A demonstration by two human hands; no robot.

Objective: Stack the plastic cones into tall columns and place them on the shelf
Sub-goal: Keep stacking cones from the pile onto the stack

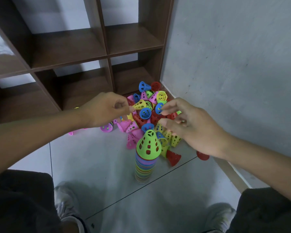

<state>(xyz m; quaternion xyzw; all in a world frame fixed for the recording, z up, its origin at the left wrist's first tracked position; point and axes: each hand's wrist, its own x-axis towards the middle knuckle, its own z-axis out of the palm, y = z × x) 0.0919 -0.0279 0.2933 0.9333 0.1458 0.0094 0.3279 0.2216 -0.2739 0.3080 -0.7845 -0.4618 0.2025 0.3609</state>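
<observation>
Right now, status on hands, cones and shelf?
Left hand pinching yellow cone in the pile; right hand open over it. One column standing, green cone on top. Shelf holds no column yet; path unobstructed.

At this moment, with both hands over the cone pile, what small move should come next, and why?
Probably the left hand should lift the yellow cone it pinches by the rim and carry it to the stack, which stands upright on the floor, topped by a green cone. The right hand hovers open at a blue cone, gripping nothing yet, and the shelf holds no column in view.
</observation>
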